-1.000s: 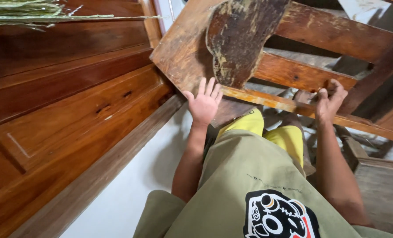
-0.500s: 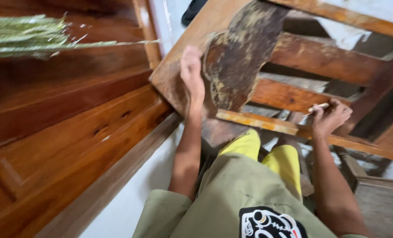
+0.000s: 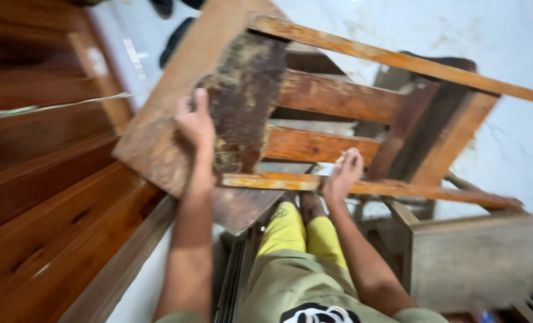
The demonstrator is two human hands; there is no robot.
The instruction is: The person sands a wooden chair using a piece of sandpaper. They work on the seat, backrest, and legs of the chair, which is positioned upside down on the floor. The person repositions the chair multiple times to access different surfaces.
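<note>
The wooden frame (image 3: 338, 107) I hold is orange-brown, its board (image 3: 242, 101) blotched dark brown and mottled tan. My shorts (image 3: 284, 281) are olive, my footwear (image 3: 296, 230) yellow, the floor (image 3: 505, 60) white, the panelling (image 3: 45, 197) reddish-brown.

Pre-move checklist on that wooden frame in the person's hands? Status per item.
1. Left hand flat on the wooden frame, beside the dark crusted patch: ok.
2. Right hand gripping the lower orange slat: ok.
3. Frame level: not ok, tilted.
4. Small object in the right hand: cannot tell, blurred.
5. Legs in yellow trousers out from under the frame: not ok, directly beneath.
6. Grey board touching the frame: cannot tell.
</note>
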